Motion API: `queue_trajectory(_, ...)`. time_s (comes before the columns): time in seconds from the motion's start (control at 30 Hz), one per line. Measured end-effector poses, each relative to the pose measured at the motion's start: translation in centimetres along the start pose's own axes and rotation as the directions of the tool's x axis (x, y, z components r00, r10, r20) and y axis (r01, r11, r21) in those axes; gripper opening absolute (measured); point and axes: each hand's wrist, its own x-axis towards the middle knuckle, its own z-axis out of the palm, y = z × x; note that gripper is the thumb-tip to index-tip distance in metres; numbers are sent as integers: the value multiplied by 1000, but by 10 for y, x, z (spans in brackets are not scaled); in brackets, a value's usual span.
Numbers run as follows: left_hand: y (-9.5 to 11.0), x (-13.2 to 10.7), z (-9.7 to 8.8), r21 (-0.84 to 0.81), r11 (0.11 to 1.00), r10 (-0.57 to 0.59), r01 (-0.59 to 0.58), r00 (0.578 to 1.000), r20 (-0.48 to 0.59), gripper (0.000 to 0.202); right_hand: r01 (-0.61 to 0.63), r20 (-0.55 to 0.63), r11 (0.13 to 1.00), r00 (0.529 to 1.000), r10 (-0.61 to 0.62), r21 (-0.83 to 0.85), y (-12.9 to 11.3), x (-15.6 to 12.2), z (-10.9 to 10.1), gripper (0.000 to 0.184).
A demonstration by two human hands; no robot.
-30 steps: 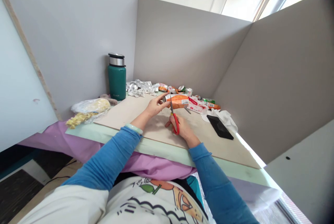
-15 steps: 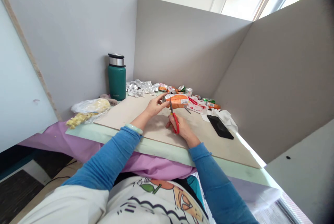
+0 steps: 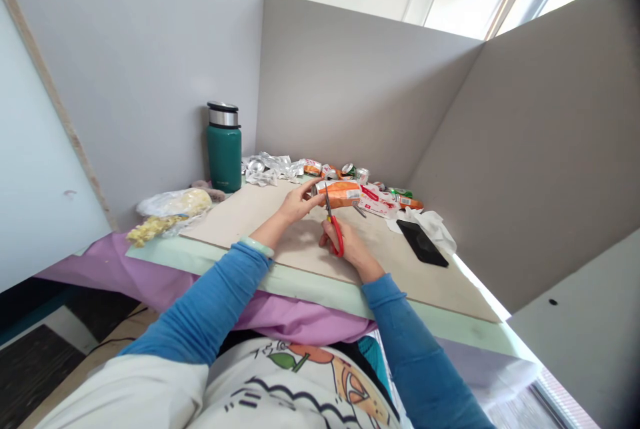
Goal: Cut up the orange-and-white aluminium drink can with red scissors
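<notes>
My left hand point(image 3: 299, 202) grips the left end of an orange drink can point(image 3: 343, 193) that lies on its side. In my right hand point(image 3: 346, 242) are red-handled scissors point(image 3: 338, 237), their blades pointing up across the can's left end. Whether the blades are in the metal or only in front of it, I cannot tell. A small grey metal strip point(image 3: 359, 209) sits just below the can's right end. Against that end is a red-and-white plastic wrapper point(image 3: 378, 201).
A green bottle point(image 3: 225, 155) stands at the back left, beside crumpled silvery scraps point(image 3: 273, 167). Several cans point(image 3: 349, 171) line the back. A black phone point(image 3: 421, 243) and white tissue point(image 3: 434, 229) lie right; a plastic bag point(image 3: 175, 203) lies left. Grey panels point(image 3: 360, 75) enclose the table.
Almost nothing differs. My right hand and the scissors have shifted very slightly; my left hand and the can hold their place.
</notes>
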Motion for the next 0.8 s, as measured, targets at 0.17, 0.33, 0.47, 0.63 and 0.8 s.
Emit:
queue_trajectory(0.17,-3,1,0,-14,1000,-15,15,1000,-3,74,-3,6,1000,1000,3,-24,-2,-1,-1,40)
queue_trajectory(0.33,-3,1,1,-34,999,-14,13,1000,-10,72,1,14,999,1000,-1,-48,-3,-1,-1,41)
queue_trajectory(0.47,-2,1,2,-29,999,-18,17,1000,-17,70,19,14,999,1000,-19,-48,-2,0,-1,43)
queue_trajectory(0.63,-2,1,2,-18,999,-35,35,999,-19,69,23,10,998,1000,-22,-51,-1,0,-1,43)
queue_trajectory(0.8,-1,1,2,-8,1000,-23,22,999,-43,70,35,4,998,999,-35,-48,0,-1,-1,43)
